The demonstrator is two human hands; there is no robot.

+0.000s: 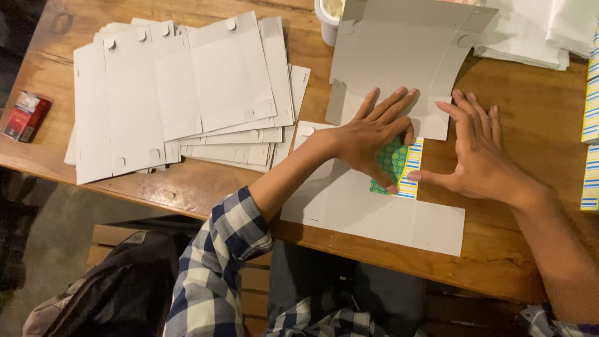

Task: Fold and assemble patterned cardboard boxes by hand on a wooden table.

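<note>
1. Cardboard box blank (387, 56), grey and die-cut, lies partly folded on the wooden tabletop (536, 106) in front of the person, a green patterned, blue-and-yellow striped panel (399, 163) showing at its fold.
2. Left hand (374, 134) lies flat, fingers spread, pressing the fold; it grips nothing.
3. Right hand (477, 153) is also open and flat, thumb touching the striped edge.
4. A stack of flat blanks (175, 93) lies to the left, a small red packet (25, 115) beyond it, a white cup (329, 19) behind.
</note>
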